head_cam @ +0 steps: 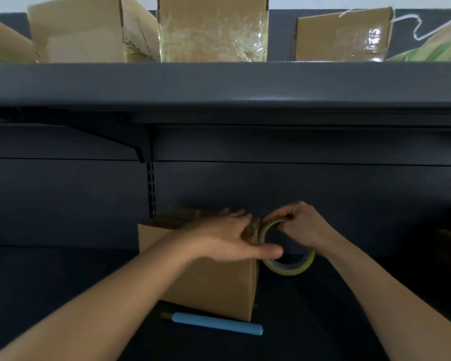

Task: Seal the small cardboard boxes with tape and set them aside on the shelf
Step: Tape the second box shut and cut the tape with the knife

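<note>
Now the left hand (232,238) lies flat, fingers straight, on top of the small cardboard box (211,282), apparently pinning the tape end at its right edge. The right hand (303,225) grips the tape roll (289,270) just beside that edge, seemingly to draw out a strip. Taped boxes (211,32) stand on the shelf (219,82) above.

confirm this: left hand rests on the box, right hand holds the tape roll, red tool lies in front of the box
Almost. The head view shows the tool in front of the box is blue, not red. The left hand does rest on the box and the right hand does hold the tape roll.
</note>
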Tool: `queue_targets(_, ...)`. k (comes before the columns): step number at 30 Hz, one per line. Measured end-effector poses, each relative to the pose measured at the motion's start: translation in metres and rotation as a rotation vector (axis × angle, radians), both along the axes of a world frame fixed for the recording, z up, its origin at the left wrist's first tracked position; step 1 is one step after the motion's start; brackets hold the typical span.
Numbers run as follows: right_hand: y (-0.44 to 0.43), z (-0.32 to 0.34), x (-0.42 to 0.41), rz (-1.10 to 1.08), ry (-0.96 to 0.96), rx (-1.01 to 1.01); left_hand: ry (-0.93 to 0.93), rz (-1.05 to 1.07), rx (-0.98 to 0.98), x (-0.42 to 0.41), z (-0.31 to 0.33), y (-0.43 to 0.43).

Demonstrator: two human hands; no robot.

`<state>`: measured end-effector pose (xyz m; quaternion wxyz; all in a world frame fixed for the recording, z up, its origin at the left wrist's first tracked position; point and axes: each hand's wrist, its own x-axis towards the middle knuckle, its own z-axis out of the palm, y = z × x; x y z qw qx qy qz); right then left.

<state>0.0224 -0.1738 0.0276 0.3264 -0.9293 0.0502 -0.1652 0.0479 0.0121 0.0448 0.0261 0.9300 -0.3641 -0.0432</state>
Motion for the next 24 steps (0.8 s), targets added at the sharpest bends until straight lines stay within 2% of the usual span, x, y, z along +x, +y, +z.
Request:
queue_targets(2,0.001,-0.002,-0.003,-0.011,-0.013,-0.010,-0.099,-0.056,-0.040,0.003,-0.004,-0.009)
queue_targets(6,0.008,-0.009,-0.010,0.033,-0.064,0.006,0.004,-0.146,-0.121,0.024,-0.002,0.010)
queue_targets(15,0.017,-0.029,-0.032,0.185,-0.264,0.108,-0.136,-0.119,-0.119,0.031,-0.010,0.031)
queue_targets(19,0.020,-0.026,-0.040,0.203,-0.289,0.185,-0.107,-0.136,-0.142,0.027,-0.009,0.037)
queue_targets(24,0.033,-0.016,-0.050,0.234,-0.262,0.180,-0.050,-0.163,-0.168,0.019,-0.006,0.052)
